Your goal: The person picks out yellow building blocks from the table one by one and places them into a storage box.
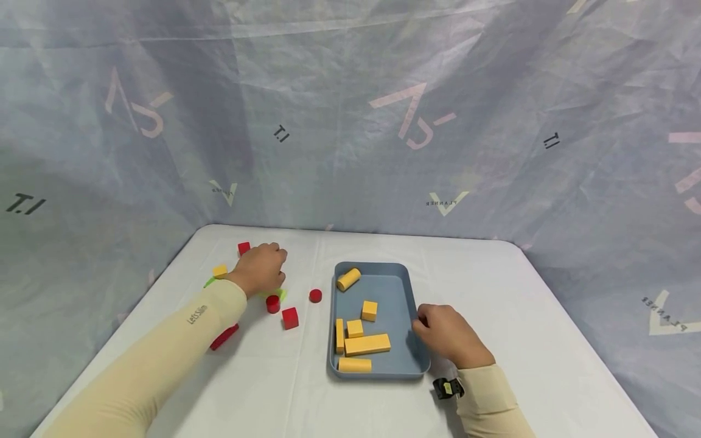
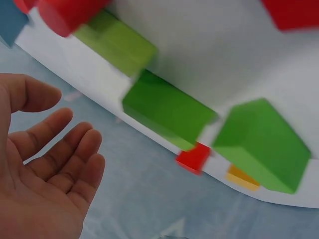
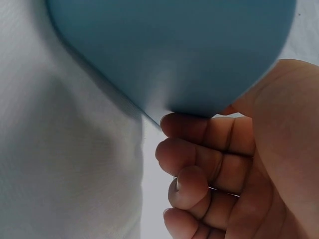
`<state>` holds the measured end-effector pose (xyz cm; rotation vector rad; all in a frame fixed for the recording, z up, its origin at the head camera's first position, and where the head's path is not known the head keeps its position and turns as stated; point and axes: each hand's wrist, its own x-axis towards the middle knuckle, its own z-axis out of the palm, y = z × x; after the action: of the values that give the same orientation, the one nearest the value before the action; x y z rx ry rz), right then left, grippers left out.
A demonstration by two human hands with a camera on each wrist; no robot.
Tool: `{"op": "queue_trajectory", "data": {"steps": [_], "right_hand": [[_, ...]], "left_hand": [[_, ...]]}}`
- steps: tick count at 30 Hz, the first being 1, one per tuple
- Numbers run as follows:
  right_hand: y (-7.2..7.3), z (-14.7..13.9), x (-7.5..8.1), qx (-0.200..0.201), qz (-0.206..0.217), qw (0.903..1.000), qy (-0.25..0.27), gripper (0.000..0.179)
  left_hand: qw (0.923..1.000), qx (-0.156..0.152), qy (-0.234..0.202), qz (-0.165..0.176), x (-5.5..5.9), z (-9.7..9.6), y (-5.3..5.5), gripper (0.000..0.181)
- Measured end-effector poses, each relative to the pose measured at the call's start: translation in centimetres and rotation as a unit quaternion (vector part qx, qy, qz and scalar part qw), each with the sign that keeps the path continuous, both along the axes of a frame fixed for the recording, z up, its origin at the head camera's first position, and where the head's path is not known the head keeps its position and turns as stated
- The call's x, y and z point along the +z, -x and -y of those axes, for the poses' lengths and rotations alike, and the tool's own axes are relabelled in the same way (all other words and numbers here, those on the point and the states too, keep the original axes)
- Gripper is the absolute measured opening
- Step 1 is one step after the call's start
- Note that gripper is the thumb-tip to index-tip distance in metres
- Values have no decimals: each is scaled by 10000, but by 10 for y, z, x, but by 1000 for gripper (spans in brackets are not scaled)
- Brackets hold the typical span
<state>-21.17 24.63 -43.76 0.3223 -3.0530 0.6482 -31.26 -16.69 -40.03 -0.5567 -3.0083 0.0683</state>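
My left hand (image 1: 260, 267) hovers over the left side of the table with its fingers loosely bent and nothing in it. Around it in the left wrist view are a light green block (image 2: 117, 45), a dark green block (image 2: 169, 109), a green wedge-like block (image 2: 261, 144) and a red cylinder (image 2: 75, 15). On the right, my right hand (image 1: 450, 334) grips the right rim of a blue-grey tray (image 1: 391, 292), fingers curled against the outside of its wall (image 3: 174, 55). Inside the tray lie a yellow cylinder (image 1: 348, 279), a yellow cube (image 1: 369, 311) and several other yellow blocks.
Near the left forearm lie a red cube (image 1: 290, 318), a red disc (image 1: 315, 295) and a red block (image 1: 224, 336). Farther back are another red cube (image 1: 244, 248) and a yellow block (image 1: 220, 271). A grey printed cloth (image 1: 339, 170) hangs behind the white table (image 1: 493, 280).
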Motion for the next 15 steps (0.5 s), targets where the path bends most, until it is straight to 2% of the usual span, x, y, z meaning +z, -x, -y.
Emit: {"op": "queue_trajectory", "data": {"steps": [8,15], "right_hand": [[1,0,-1,5,-15,10000,3,31],[2,1,-2,6,-31,10000,-8,31]], "left_hand": [[9988,480,127,27,-11,34,13,43],[9966,778,163,202,-13,56,12,39]]}}
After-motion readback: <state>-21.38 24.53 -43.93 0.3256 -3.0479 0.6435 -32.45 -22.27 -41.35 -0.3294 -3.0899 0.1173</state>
